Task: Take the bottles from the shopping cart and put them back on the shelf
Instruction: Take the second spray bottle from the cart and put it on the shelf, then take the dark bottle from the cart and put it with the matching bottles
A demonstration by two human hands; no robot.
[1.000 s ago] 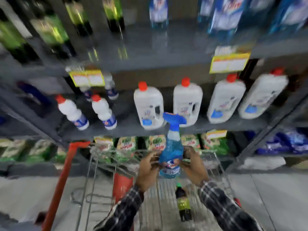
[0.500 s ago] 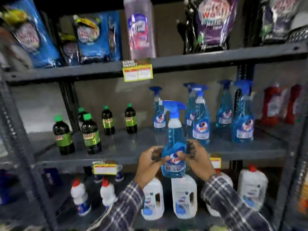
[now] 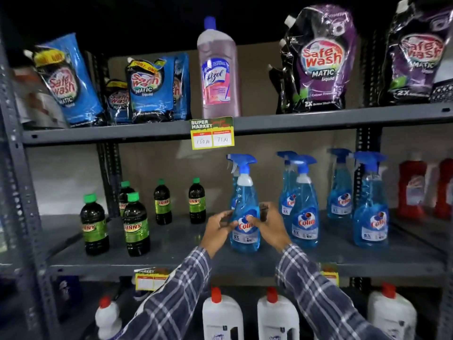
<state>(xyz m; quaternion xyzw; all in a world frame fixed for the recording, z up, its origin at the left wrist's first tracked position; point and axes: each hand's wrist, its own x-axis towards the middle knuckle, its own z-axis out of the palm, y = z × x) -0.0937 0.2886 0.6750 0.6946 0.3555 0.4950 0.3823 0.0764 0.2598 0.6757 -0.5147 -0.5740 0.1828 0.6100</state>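
A blue Colin spray bottle with a blue trigger head stands upright on the grey middle shelf. My left hand grips its lower left side and my right hand its lower right side. Its base looks level with the shelf board. Several matching blue spray bottles stand to its right. The shopping cart is out of view.
Dark Sunny bottles with green caps stand to the left on the same shelf. Red bottles stand at the far right. Detergent pouches and a pink Lizol bottle fill the upper shelf. White jugs with red caps stand on the shelf below.
My view rose from the cart to the upper shelves. Both hands carried the spray bottle up and forward, from above the cart onto the middle shelf.
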